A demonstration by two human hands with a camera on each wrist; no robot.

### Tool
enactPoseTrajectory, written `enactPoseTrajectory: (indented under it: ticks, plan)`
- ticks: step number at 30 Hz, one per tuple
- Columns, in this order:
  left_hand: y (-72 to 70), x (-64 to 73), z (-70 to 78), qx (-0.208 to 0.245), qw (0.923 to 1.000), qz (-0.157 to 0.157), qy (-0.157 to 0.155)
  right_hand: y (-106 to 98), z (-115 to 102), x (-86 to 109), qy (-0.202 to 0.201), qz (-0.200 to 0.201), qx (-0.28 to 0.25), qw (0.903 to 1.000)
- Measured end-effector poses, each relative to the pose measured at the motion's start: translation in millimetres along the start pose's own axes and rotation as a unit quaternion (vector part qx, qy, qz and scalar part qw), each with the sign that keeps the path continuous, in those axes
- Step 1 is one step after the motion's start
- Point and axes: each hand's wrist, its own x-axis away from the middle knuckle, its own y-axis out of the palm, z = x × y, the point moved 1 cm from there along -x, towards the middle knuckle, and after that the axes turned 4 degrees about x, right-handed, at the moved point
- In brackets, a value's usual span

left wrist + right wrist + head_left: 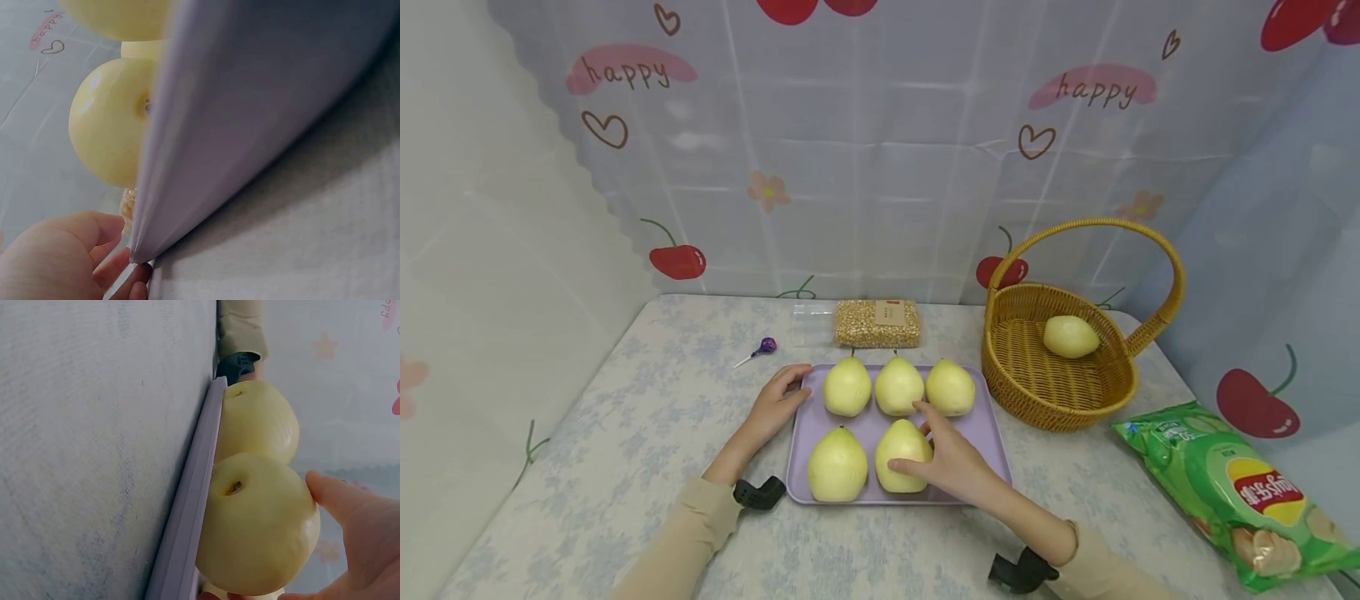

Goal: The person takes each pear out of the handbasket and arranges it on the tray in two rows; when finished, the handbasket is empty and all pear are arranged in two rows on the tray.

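Note:
A purple tray [868,433] on the table bears several pale yellow-green pears. My left hand [778,402] holds the tray's left rim near its far corner; in the left wrist view the fingers [112,270] lie at the rim, close to a pear [112,122]. With thumb and fingers spread around it, my right hand [955,458] grips the near-row pear [895,471]. The right wrist view shows the thumb on the side of that pear [259,531], which stands at the tray edge [187,531]. Beside it on the tray is another pear [837,467].
Right of the tray stands a wicker basket [1015,400] with a tall handle and one pear [1071,337] inside. A green chip bag [1232,500] lies at the right. Behind the tray are a bag of corn kernels [865,323] and a lollipop [766,346].

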Motion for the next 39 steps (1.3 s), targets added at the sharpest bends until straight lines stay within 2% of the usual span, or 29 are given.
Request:
enactPoseTrajectory:
  ticks: [15,21,26,31,35,39]
  plan:
    - [-0.3,-0.9,-0.2,-0.001,1.0000,-0.006,-0.002,-2.8,1.1,-1.2,-0.028,0.000,-0.001,0.9996]
    - [-0.5,-0.3,0.7,0.000,0.9999,-0.006,-0.009,-8.3,0.1,-1.2,-0.028,0.024,-0.011,0.9993]
    - [-1.3,0.8,1.1,0.002,0.9999,-0.006,-0.010,-14.0,0.7,-3.8,-0.043,0.038,-0.031,0.9979]
    - [-1.6,0.9,1.7,0.008,0.9998,-0.007,-0.014,-23.8,2.1,-7.7,-0.061,0.050,-0.067,0.9946]
    - [-0.5,1.4,3.7,-0.008,1.0000,-0.003,-0.004,-35.8,5.2,-11.3,-0.077,0.048,-0.105,0.9904]
    - [-0.1,5.3,18.3,-0.005,0.9999,0.005,0.012,-53.2,9.5,-18.2,-0.083,0.071,-0.107,0.9883]
